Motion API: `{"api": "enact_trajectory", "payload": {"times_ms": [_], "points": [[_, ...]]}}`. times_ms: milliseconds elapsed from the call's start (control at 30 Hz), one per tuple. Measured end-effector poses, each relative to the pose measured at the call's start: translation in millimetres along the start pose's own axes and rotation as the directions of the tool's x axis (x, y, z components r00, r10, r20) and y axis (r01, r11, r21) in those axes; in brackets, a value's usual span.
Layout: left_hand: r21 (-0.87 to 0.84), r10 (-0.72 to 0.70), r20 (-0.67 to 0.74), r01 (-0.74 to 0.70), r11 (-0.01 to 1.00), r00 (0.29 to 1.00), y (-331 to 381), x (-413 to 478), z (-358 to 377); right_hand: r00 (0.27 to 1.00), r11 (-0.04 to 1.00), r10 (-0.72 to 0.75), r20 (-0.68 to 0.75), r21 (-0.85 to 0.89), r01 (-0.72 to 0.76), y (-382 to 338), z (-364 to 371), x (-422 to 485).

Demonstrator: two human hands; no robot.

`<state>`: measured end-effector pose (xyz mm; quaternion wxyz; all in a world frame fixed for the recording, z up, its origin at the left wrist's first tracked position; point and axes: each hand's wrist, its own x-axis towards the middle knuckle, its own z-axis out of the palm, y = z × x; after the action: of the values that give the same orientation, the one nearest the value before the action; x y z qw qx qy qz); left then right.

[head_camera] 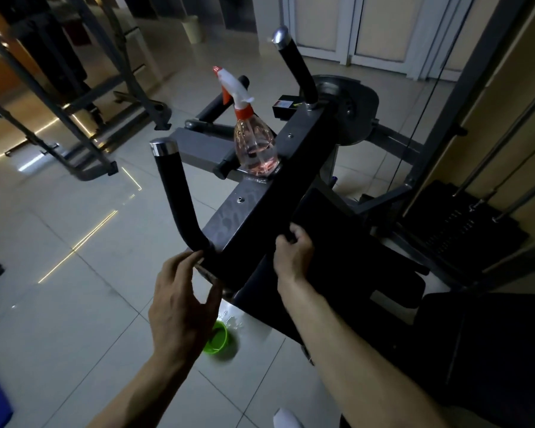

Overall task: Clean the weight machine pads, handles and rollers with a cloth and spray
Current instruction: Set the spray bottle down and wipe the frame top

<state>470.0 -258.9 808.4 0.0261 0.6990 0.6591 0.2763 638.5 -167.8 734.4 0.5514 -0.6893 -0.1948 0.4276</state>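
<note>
A weight machine's dark crossbar (260,193) runs diagonally through the middle, with a black foam handle (176,193) rising at its near end and another black handle (297,66) at the far end. A clear spray bottle (255,149) with pink liquid and a white-orange trigger stands on the bar. My right hand (292,251) grips the edge of a black cloth (318,211) draped against the bar and the dark pad (352,273). My left hand (183,301) hovers open just below the near handle's base, fingertips at the bar's end.
A green bowl (218,338) sits on the tiled floor under the bar, beside a small wet patch. The weight stack (464,220) and guide rods stand at right. Another machine's grey frame (74,118) occupies the far left. A pale bin (192,27) stands at the back.
</note>
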Motion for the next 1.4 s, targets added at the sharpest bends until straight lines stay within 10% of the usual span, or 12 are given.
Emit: {"api": "enact_trajectory", "payload": {"times_ms": [267, 500, 767, 1033, 1233, 1400], "points": [[-0.218, -0.288, 0.080, 0.298, 0.929, 0.954, -23, 17, 12, 0.956, 0.978, -0.177, 0.235, -0.064, 0.197, 31, -15, -75], [-0.352, -0.141, 0.201, 0.206, 0.913, 0.969, -27, 19, 11, 0.982, 0.982, -0.187, 0.030, 0.015, 0.186, -20, 5, -6], [-0.293, -0.071, 0.218, 0.134, 0.947, 0.973, -30, 19, 10, 0.935, 0.978, -0.171, 0.310, -0.065, 0.201, 23, -13, -116], [-0.293, -0.036, 0.298, 0.127, 0.948, 0.954, -40, 17, 13, 0.984, 0.986, -0.163, 0.075, -0.016, 0.164, 1, 5, -70], [-0.369, -0.052, 0.309, 0.170, 0.914, 0.949, -44, 9, 14, 0.955, 0.985, -0.144, 0.258, -0.054, 0.163, 28, -11, -110], [-0.338, -0.345, 0.317, 0.445, 0.829, 0.884, -45, -25, 16, 0.996, 0.999, -0.045, 0.078, -0.003, 0.045, 19, 2, -81]]}}
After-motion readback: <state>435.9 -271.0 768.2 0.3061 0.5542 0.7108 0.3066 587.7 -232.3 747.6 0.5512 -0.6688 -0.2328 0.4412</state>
